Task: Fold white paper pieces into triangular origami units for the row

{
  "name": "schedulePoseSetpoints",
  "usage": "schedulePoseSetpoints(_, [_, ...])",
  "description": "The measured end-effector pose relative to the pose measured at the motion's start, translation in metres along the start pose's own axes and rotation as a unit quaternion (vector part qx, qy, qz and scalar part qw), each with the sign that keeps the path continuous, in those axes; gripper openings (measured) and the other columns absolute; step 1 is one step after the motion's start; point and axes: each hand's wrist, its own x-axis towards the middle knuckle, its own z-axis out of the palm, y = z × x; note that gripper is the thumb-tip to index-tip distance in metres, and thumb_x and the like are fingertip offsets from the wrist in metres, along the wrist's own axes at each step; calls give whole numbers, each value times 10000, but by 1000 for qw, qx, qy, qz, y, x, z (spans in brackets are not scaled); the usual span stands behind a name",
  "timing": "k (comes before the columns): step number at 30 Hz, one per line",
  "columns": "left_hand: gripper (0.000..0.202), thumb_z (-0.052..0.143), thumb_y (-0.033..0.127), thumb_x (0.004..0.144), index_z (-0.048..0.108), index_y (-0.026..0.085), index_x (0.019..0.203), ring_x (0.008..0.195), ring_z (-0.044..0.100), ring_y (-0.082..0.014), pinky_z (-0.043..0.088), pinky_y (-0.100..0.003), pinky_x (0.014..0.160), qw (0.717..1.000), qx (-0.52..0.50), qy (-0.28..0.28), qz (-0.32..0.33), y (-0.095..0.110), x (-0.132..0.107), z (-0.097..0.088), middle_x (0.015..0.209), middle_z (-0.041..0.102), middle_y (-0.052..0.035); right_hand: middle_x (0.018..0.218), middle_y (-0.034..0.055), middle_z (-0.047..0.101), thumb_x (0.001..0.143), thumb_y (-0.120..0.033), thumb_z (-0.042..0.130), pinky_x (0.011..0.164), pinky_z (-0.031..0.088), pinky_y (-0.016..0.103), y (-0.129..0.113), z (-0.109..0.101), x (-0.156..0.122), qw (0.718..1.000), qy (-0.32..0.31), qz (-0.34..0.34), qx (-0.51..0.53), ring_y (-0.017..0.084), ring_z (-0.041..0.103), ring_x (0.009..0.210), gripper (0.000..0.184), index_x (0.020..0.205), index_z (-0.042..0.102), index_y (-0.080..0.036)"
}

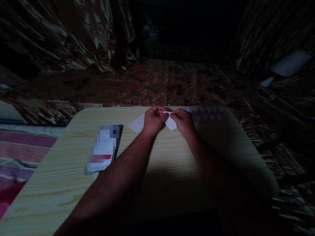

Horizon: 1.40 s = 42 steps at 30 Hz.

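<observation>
A small piece of white paper (170, 124) is pinched between both hands above the far part of the wooden table. My left hand (154, 121) grips its upper left edge, thumb on top. From the other side, my right hand (182, 121) has thumb and fingers closed on its upper right edge. Flat on the table just left of my left hand lies another white sheet (136, 124), partly covered by that hand. Beyond my right hand sit several small pale folded pieces (208, 114) in rows, dim in the shadow.
A blurred-out phone-like object (104, 147) lies on the left of the light wooden table (167, 164). Behind the table is a patterned cloth-covered surface (157, 82) with curtains. A white lamp (290, 64) with a cable stands at right. Striped bedding (27, 144) is at left.
</observation>
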Motion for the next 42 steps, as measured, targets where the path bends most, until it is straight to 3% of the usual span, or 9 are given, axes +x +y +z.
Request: schedulePoseSetpoints(42, [231, 828, 255, 614, 681, 173, 772, 586, 586, -109, 466, -236, 569, 999, 41, 9, 20, 1, -2, 2, 684, 689, 3, 663, -4, 681, 746, -374, 663, 555, 439, 259, 3, -1, 1, 1000, 0, -12, -17, 151, 605, 614, 186, 768, 688, -191])
